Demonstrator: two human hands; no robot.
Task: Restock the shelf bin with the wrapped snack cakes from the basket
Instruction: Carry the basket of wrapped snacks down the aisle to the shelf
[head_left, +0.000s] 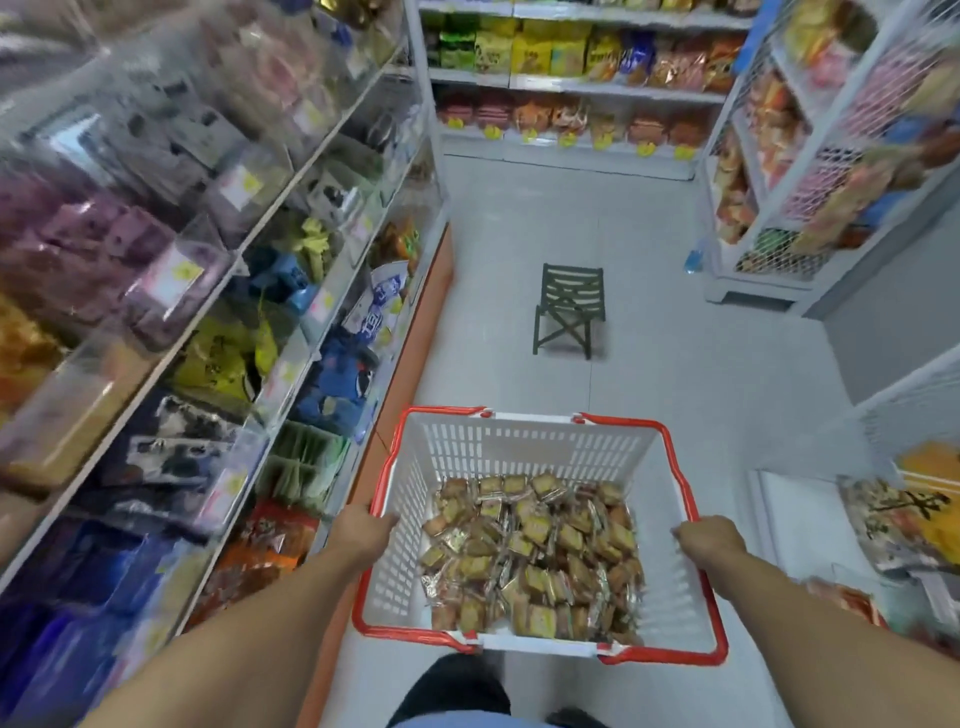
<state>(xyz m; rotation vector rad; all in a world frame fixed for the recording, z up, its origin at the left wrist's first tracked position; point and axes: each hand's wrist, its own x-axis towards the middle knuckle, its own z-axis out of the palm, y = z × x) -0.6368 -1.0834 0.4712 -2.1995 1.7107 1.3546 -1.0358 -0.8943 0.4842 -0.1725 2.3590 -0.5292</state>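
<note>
Two shelf racks (218, 291) flank the aisle at nine and three o'clock. At six o'clock, a white basket (519, 447) with red rim holds wrapped snack cakes (540, 551); the left hand (363, 530) and right hand (709, 543) grip its side rims. At twelve, a green stool (569, 306).

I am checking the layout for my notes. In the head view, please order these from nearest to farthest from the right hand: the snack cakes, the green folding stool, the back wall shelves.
1. Snack cakes: in the basket, just left of the right hand.
2. Green folding stool: on the aisle floor, ahead.
3. Back wall shelves: at the aisle's far end.
</note>
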